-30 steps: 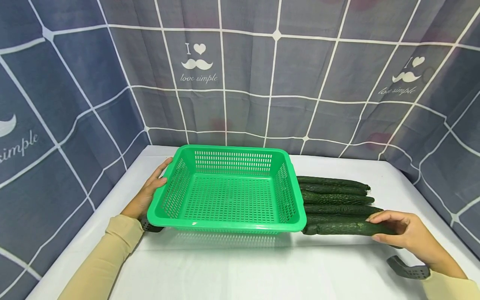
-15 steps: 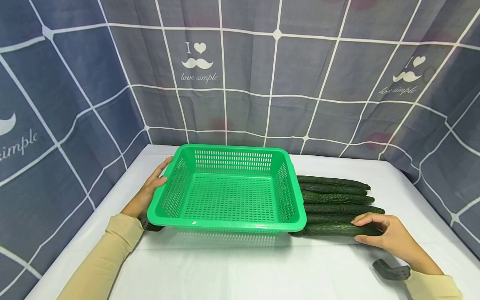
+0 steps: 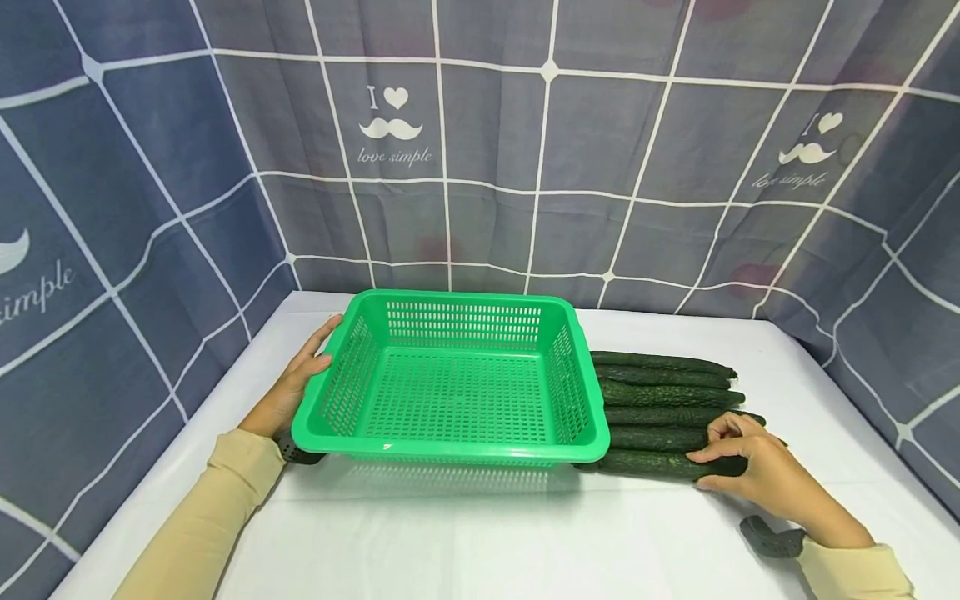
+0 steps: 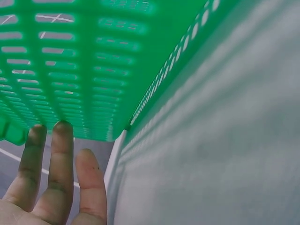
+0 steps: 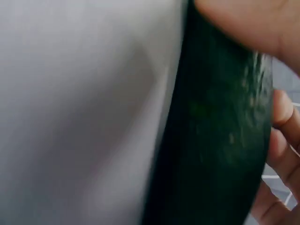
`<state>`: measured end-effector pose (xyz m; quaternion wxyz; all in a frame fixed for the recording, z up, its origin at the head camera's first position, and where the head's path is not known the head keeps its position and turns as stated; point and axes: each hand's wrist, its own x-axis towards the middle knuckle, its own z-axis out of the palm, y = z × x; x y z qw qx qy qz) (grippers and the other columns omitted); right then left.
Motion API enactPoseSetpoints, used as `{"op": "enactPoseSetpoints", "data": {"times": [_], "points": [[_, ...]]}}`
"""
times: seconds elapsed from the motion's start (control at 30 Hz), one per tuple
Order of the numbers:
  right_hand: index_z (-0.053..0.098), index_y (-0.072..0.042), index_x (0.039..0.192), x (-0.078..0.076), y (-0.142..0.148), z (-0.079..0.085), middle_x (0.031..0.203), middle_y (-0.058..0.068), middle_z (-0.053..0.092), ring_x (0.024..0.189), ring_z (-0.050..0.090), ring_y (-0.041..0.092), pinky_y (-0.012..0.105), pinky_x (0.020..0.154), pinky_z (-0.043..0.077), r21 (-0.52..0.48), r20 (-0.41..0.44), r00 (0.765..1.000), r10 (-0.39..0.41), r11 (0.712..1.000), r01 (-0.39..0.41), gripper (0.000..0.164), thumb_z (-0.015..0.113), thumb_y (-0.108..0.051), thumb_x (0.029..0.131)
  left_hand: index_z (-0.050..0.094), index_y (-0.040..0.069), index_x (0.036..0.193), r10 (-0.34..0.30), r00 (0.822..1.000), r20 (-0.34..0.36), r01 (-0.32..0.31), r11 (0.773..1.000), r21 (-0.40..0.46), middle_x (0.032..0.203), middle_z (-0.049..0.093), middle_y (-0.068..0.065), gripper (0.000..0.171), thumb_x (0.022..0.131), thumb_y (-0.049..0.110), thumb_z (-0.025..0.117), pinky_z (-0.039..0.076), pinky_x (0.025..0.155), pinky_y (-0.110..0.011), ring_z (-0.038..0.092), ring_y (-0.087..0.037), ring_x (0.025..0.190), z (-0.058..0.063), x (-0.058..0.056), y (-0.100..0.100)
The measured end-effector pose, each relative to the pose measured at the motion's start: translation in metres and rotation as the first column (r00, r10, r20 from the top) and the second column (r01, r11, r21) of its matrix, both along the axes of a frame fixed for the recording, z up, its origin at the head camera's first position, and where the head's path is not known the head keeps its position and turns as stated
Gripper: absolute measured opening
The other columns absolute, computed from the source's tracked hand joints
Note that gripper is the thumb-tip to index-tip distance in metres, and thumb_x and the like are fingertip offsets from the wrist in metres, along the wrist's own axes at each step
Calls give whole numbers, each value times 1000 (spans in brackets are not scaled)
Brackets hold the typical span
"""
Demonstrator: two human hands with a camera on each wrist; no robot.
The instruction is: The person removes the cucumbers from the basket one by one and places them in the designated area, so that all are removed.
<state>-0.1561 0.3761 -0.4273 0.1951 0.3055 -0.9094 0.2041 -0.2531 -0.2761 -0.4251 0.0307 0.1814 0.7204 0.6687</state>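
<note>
In the head view a green perforated plastic basket [image 3: 457,392] stands on the white tabletop with nothing inside. My left hand [image 3: 294,379] rests against its left side, near the rim. Three extended fingers [image 4: 62,173] show beside the perforated wall in the left wrist view. Right of the basket, several dark green cucumbers [image 3: 667,396] lie side by side. My right hand [image 3: 753,467] holds the nearest cucumber [image 3: 645,462] toward its right end, thumb on the near side and fingers on the far side. That cucumber [image 5: 220,126] fills much of the right wrist view.
A grey checked curtain [image 3: 487,142] with white lines closes off the back and both sides of the white table [image 3: 450,542]. The basket's right rim overlaps the left ends of the cucumbers in the head view.
My right hand has moved left with the nearest cucumber, which now lies alongside the others with its left end at the basket. The left hand and basket stay put.
</note>
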Motion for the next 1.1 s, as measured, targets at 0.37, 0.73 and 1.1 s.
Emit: {"op": "enactPoseSetpoints", "data": {"times": [0.37, 0.73, 1.1], "points": [[85, -16, 103, -16, -6, 22, 112, -4, 71, 111, 53, 0, 12, 94, 37, -57, -102, 994, -43, 998, 38, 36, 97, -4, 70, 13, 29, 176, 23, 997, 74, -18, 997, -69, 174, 18, -16, 69, 114, 25, 42, 37, 114, -53, 35, -22, 145, 10, 14, -11], [56, -5, 156, -48, 21, 45, 165, 32, 39, 158, 20, 57, 81, 121, 4, -82, -12, 960, -280, 957, 278, 46, 56, -20, 112, 5, 15, 176, 198, 964, -175, -250, 897, -365, 179, 3, -26, 71, 118, 31, 41, 8, 122, -78, 2, -56, 161, 38, 22, -33], [1, -30, 176, -57, 53, 32, 176, 25, -14, 155, -24, 59, 87, 104, -23, 175, 147, 857, -494, 866, 469, 81, 47, -53, 113, 14, 20, 176, 221, 833, -507, -553, 356, -753, 174, 4, -35, 83, 111, 63, 43, -14, 120, -78, -6, -64, 157, 34, 26, -57]]}}
